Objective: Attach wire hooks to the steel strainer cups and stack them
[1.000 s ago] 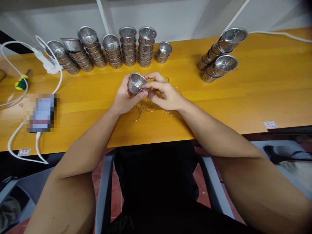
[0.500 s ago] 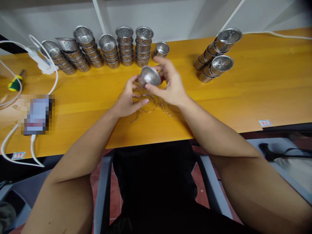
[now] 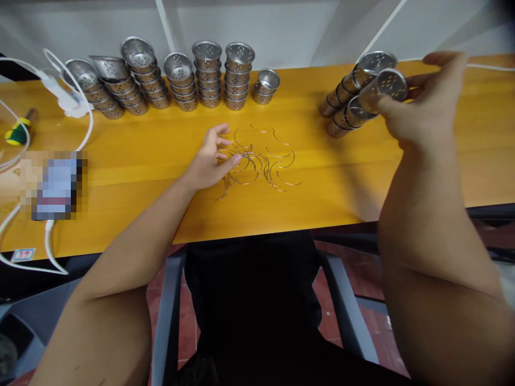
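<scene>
My right hand [image 3: 426, 104] holds a small perforated metal cup [image 3: 387, 86] at the open end of two stacks of like cups lying on their sides [image 3: 345, 99] at the right of the yellow table [image 3: 137, 155]. My left hand [image 3: 209, 158] rests on the table with fingers spread, its fingertips touching a scatter of thin curved wire handles [image 3: 259, 161] near the middle.
Several upright stacks of perforated metal cups [image 3: 173, 75] line the table's far edge by the white wall. A white cable and plug [image 3: 66, 99], a green-handled tool [image 3: 16, 134] and a blurred-out object [image 3: 52, 185] lie at the left. A chair frame shows below.
My right hand carried the cup from the table's middle out to the lying stacks at the right. My left hand let go of it and settled on the wire handles.
</scene>
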{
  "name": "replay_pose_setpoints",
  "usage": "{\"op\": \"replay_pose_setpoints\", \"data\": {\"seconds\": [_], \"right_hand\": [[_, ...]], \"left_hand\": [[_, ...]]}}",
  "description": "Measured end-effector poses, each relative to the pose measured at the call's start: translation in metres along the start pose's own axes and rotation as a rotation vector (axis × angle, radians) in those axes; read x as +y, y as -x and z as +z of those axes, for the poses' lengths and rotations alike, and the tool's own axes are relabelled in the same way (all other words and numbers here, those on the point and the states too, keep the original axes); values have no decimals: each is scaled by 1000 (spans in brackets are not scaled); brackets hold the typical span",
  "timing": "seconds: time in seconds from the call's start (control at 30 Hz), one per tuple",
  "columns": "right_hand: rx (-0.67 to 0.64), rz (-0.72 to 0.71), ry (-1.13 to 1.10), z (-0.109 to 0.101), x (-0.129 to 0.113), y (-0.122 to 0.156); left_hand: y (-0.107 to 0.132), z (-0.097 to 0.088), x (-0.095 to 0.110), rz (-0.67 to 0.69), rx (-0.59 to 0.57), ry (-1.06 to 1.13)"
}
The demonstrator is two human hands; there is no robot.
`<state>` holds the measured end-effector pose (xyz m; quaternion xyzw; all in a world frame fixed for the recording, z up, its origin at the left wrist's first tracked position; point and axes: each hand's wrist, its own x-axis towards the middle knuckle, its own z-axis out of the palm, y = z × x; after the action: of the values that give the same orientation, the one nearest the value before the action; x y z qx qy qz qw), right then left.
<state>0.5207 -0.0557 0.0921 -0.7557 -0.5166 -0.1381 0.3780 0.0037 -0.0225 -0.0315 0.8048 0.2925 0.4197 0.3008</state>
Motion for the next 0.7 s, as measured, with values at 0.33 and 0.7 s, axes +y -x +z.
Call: {"op": "replay_pose_setpoints", "data": {"seconds": [0.33, 0.7], "right_hand": [[-170, 76, -1, -7, -20, 10], [-169, 78, -78, 5, -9, 11]], "left_hand": [[1, -3, -6, 14, 1, 2], [0, -4, 3, -24, -20, 19]]}}
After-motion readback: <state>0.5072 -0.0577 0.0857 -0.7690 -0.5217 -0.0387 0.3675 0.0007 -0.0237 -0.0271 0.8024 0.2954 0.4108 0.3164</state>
